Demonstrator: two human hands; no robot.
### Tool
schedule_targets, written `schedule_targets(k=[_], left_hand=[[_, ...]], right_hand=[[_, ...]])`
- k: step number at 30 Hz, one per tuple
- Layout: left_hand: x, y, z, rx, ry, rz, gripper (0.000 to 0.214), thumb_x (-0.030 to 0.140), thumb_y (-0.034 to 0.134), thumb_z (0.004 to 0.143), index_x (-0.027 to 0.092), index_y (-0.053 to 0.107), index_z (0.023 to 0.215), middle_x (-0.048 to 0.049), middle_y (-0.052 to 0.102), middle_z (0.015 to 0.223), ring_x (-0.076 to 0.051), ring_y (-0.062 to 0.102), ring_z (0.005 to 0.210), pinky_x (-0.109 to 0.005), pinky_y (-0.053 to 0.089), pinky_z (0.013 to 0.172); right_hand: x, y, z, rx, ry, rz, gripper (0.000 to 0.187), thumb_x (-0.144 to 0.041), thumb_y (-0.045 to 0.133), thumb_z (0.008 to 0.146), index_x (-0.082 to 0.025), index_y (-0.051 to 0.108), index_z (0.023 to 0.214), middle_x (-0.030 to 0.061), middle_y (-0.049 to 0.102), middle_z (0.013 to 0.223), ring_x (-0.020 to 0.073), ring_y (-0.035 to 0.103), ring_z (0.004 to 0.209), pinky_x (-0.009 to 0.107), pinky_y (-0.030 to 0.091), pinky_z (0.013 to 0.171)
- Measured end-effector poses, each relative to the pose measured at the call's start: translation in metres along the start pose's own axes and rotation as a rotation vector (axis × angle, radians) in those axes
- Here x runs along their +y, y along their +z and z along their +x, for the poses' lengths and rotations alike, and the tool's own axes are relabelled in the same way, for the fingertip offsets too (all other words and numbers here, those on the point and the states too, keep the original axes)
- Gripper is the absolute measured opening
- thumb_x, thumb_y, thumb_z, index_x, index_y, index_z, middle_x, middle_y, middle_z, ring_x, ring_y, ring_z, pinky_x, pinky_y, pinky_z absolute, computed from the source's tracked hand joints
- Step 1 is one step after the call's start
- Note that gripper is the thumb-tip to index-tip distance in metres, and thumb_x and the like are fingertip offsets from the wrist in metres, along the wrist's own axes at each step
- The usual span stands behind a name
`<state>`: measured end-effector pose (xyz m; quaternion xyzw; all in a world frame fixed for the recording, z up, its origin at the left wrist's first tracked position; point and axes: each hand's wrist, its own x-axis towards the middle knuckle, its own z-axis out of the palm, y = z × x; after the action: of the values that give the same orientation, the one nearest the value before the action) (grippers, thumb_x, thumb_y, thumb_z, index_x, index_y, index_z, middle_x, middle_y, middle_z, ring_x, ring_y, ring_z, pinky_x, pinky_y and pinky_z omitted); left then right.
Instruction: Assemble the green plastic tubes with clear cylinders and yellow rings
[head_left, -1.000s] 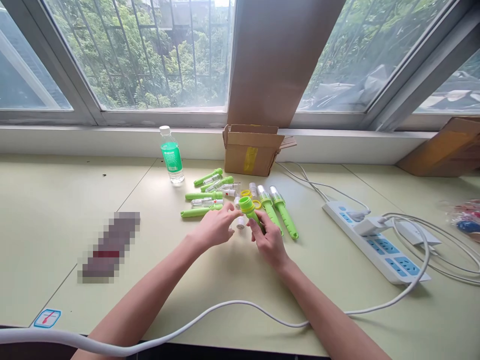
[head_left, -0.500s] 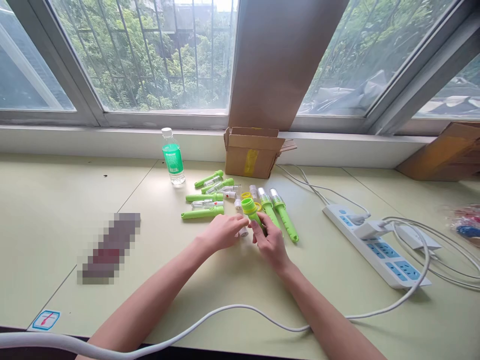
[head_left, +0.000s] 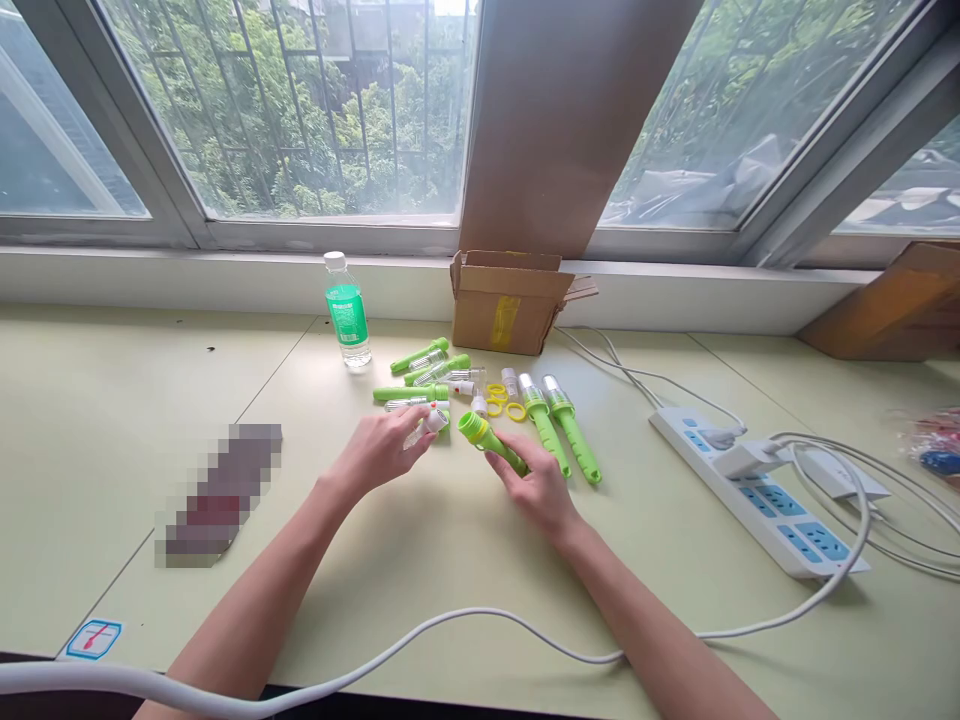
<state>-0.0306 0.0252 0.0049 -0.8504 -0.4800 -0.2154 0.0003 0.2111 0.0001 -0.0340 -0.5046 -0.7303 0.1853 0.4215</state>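
Observation:
My left hand (head_left: 379,450) is closed on a clear tube with a white end (head_left: 432,422), just in front of the pile of parts. My right hand (head_left: 536,485) grips a light green tubular handle (head_left: 491,443). The handle's open, threaded end tilts up to the left, with a yellow ring around its neck. Left of the middle lie several green handles (head_left: 409,394) and clear tubes. Yellow rings (head_left: 515,411) lie loose behind my right hand. To its right are two green sticks (head_left: 574,440) with clear tops fitted.
A water bottle (head_left: 347,315) and an open cardboard box (head_left: 510,305) stand along the back. A white power strip (head_left: 757,495) with plugs and cables lies at the right. One white cable (head_left: 480,610) crosses the front, passing by both forearms. A blurred-out object (head_left: 221,495) is at the left.
My left hand has moved left, away from the green handle, carrying the clear tube with the white end. My right hand has lowered the handle's open end and tipped it further left.

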Motion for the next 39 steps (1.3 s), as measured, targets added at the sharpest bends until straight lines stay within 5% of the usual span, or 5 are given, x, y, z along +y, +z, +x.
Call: schedule_targets(k=[9,23,32,39], left_hand=[[-0.005,0.001,-0.003,0.074,0.138,0.179,0.023,0.026,0.049,0.088,0.028,0.058,0.11,-0.0017,0.067,0.097,-0.013,0.059,0.062,-0.023,0.033,0.047],[0.002,0.002,-0.005,0.041,0.2,0.096,0.024,0.022,0.05,0.087,0.028,0.059,0.109,-0.0018,0.065,0.1,-0.012,0.059,0.063,-0.023,0.04,0.05],[0.012,0.002,-0.005,0.008,0.105,-0.165,0.037,0.024,0.056,0.083,0.027,0.052,0.12,-0.0034,0.064,0.107,-0.015,0.063,0.078,-0.026,0.05,0.063],[0.011,0.001,-0.003,0.163,0.08,-0.42,0.03,0.029,0.059,0.082,0.022,0.057,0.111,-0.0067,0.066,0.103,-0.019,0.063,0.092,-0.033,0.051,0.081]], right_hand=[[-0.001,0.001,-0.002,-0.086,0.001,-0.136,0.033,-0.031,0.063,0.082,-0.025,0.065,0.115,0.0033,0.067,0.09,0.0172,0.063,0.072,0.028,0.05,0.066],[-0.004,0.001,-0.004,-0.135,-0.027,-0.192,0.029,-0.028,0.061,0.083,-0.026,0.067,0.111,0.0023,0.065,0.089,0.014,0.06,0.065,0.025,0.047,0.061],[-0.002,0.0,-0.005,-0.141,-0.05,-0.198,0.027,-0.029,0.059,0.083,-0.025,0.066,0.109,0.0027,0.064,0.089,0.0143,0.061,0.065,0.025,0.047,0.062],[-0.003,0.001,-0.005,-0.134,-0.068,-0.148,0.028,-0.028,0.059,0.083,-0.025,0.064,0.11,0.0038,0.065,0.09,0.0147,0.06,0.063,0.026,0.049,0.058]])
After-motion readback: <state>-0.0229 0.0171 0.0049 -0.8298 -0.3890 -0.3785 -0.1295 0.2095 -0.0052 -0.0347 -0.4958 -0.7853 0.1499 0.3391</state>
